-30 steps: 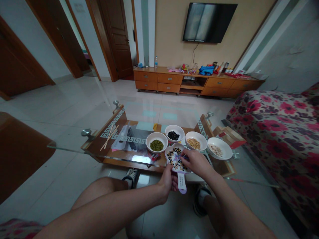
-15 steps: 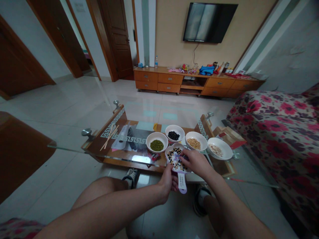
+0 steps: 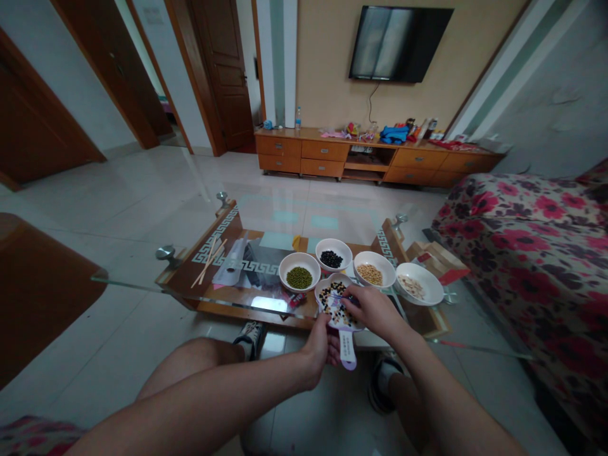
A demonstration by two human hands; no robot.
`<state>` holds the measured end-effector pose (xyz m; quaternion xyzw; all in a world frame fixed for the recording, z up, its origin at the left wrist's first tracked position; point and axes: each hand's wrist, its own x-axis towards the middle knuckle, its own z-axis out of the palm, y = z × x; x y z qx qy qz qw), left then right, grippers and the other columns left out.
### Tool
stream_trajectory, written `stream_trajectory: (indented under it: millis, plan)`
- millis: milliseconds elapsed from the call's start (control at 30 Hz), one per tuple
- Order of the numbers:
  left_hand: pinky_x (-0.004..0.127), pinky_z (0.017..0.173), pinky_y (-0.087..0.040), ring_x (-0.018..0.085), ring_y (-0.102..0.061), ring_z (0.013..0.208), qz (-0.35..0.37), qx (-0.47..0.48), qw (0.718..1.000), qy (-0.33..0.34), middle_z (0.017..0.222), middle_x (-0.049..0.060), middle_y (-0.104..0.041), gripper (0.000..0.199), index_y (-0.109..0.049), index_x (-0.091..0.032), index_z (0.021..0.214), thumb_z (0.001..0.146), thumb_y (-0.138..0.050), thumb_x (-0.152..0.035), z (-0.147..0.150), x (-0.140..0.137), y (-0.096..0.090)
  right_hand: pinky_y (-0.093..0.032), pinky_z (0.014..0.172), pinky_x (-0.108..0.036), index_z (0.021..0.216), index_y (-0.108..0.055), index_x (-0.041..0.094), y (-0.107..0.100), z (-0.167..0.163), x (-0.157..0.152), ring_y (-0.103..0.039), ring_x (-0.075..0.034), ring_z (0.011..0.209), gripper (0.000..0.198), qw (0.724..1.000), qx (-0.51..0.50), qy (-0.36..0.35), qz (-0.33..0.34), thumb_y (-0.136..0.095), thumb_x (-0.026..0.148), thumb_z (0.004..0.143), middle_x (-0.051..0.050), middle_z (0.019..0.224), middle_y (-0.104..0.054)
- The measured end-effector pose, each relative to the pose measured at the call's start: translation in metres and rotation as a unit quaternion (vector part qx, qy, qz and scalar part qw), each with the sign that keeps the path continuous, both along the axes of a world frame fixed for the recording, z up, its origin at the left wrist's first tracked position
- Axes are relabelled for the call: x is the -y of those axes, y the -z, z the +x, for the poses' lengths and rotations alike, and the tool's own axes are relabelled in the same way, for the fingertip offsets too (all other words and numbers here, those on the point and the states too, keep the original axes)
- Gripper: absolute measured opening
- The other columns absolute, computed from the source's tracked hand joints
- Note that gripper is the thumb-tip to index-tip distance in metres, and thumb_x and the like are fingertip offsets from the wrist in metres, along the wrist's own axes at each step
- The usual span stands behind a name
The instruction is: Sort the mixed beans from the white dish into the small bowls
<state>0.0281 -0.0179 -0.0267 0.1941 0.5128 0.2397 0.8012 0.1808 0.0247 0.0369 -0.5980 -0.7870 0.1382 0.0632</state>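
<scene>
A white, lilac-edged dish with a handle (image 3: 348, 345) carries a mix of black, yellow and pale beans. My left hand (image 3: 323, 345) grips its near left rim, thumb on top and fingers underneath. Over the dish, my right hand (image 3: 368, 307) is closed on what look like thin tweezers (image 3: 336, 296), their tips down among the beans. Whether a bean is between the tips is too small to tell. Around the dish stand white bowls: one of green beans (image 3: 299, 277), one of black beans (image 3: 331, 258), one of yellow beans (image 3: 370, 273) and one of pale flat pieces (image 3: 411, 287).
The bowls rest on a glass-topped coffee table (image 3: 190, 292). Chopsticks (image 3: 209, 263) and a clear plastic roll (image 3: 232, 266) lie at the left. A small red packet (image 3: 297, 299) is by the green-bean bowl, a paper bag (image 3: 439, 259) at the right. A floral sofa (image 3: 522, 234) stands beyond.
My right hand and the tweezers have shifted very slightly over the beans. The dish, my left hand and the bowls look the same.
</scene>
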Motion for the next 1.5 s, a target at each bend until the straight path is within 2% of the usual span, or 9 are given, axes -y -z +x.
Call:
stream_trajectory:
  millis: [567,867,1100,1200,1333,1500]
  plan:
    - [0.024,0.045,-0.026,0.012,-0.044,0.038,-0.003,0.002,1.0,-0.005,0.047,0.0,-0.05,0.054,-0.056,-0.016,0.07,0.093,-0.021,-0.049,0.001,-0.001,-0.001,-0.033,0.061,-0.023,0.094,-0.068,0.023,0.0,0.0,0.0,-0.063,-0.017,0.078,0.023,1.0,0.013,0.003,-0.004,-0.051,0.038,0.091,-0.004,0.087,-0.071]
    - [0.024,0.046,-0.025,0.012,-0.044,0.038,-0.001,-0.006,1.0,0.006,0.047,0.002,-0.052,0.063,-0.058,-0.015,0.068,0.092,-0.019,-0.059,0.0,-0.001,0.001,-0.036,0.064,-0.024,0.097,-0.068,0.023,-0.002,0.0,0.001,-0.064,-0.017,0.081,0.026,1.0,0.013,0.0,-0.012,-0.048,0.039,0.092,-0.005,0.09,-0.072]
    - [0.024,0.045,-0.025,0.012,-0.044,0.038,-0.003,0.004,1.0,0.006,0.047,0.001,-0.051,0.056,-0.057,-0.015,0.071,0.092,-0.019,-0.049,0.001,-0.001,0.002,-0.039,0.065,-0.024,0.096,-0.068,0.023,-0.003,0.007,0.002,-0.064,-0.017,0.078,0.027,0.999,-0.038,0.005,0.007,-0.048,0.04,0.092,-0.004,0.089,-0.072]
    - [0.024,0.044,-0.025,0.012,-0.044,0.038,0.003,0.014,1.0,0.0,0.049,0.0,-0.051,0.054,-0.058,-0.015,0.075,0.091,-0.02,-0.05,0.001,-0.001,0.005,-0.041,0.067,-0.025,0.097,-0.069,0.023,-0.008,0.022,0.001,-0.065,-0.018,0.078,0.029,0.995,-0.078,0.043,0.041,-0.047,0.042,0.092,-0.004,0.089,-0.073]
    - [0.024,0.044,-0.025,0.012,-0.045,0.039,0.004,0.002,1.0,0.011,0.05,0.001,-0.051,0.06,-0.058,-0.014,0.074,0.09,-0.02,-0.058,0.001,-0.001,0.009,-0.04,0.064,-0.027,0.095,-0.07,0.022,-0.015,0.049,0.0,-0.064,-0.019,0.071,0.031,0.976,-0.074,0.153,0.137,-0.049,0.045,0.089,-0.006,0.081,-0.072]
    - [0.024,0.045,-0.026,0.012,-0.044,0.04,0.002,-0.003,1.0,0.009,0.051,0.0,-0.051,0.061,-0.058,-0.015,0.075,0.089,-0.021,-0.062,0.001,-0.002,0.005,-0.035,0.059,-0.028,0.093,-0.069,0.024,-0.02,0.064,0.002,-0.064,-0.022,0.073,0.032,0.955,0.007,0.259,0.142,-0.049,0.048,0.088,-0.007,0.081,-0.072]
